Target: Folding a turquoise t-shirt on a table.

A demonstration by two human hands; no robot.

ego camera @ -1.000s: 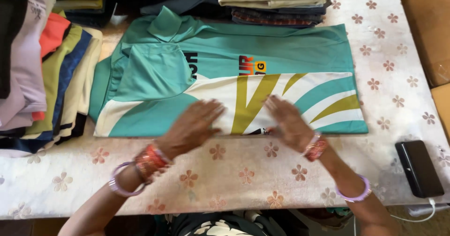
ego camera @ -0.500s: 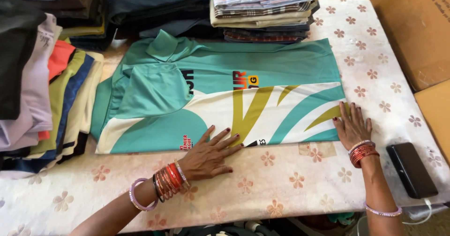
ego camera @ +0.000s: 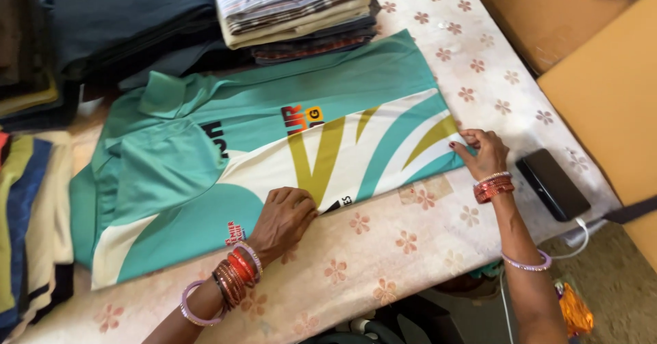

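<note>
Head camera looks steeply down, close over the table (ego camera: 383, 262).

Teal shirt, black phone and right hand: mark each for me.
Teal shirt (ego camera: 171, 173), head view, on the folded sleeve panel.
Black phone (ego camera: 551, 183), head view, middle of its dark face.
Right hand (ego camera: 484, 152), head view, back of the hand at the shirt's hem corner.

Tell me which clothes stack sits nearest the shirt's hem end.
The striped-shirt stack at top centre, touching the teal shirt near that end. The dark stack and left pile sit by its collar end.
</note>
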